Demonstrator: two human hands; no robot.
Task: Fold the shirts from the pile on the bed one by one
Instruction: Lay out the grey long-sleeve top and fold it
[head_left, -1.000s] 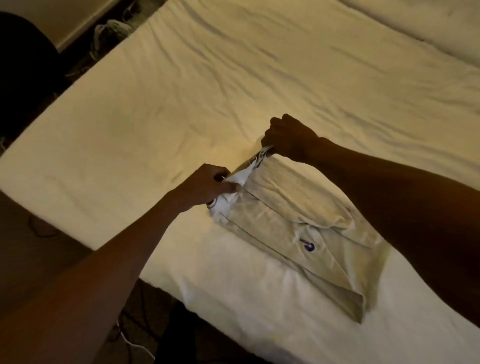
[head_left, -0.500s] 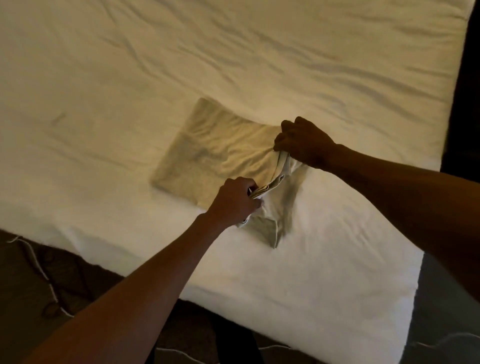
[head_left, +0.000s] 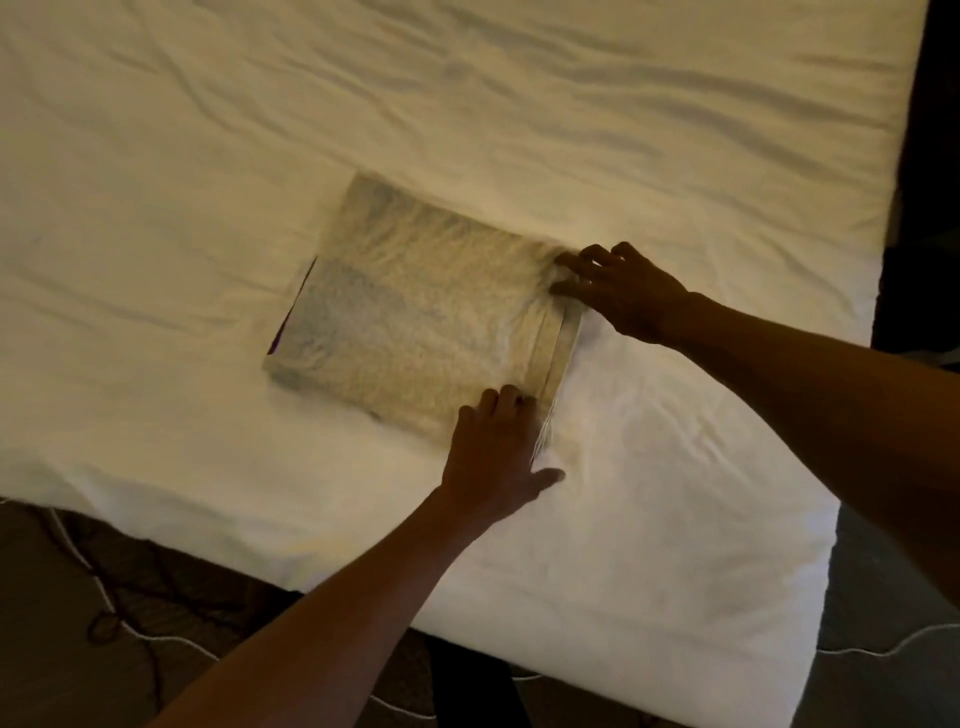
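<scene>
Head view showed a folded beige cloth shirt (head_left: 415, 322) lying as a flat rectangle on the white-sheeted bed (head_left: 208, 156), near its front edge. The left hand (head_left: 493, 457) rested on the shirt's near right corner, fingers loosely spread, thumb on the sheet. The right hand (head_left: 628, 291) touched the far right corner with splayed, bent fingers, gripping nothing. Dark floor (head_left: 78, 675) lay beside the bed.
</scene>
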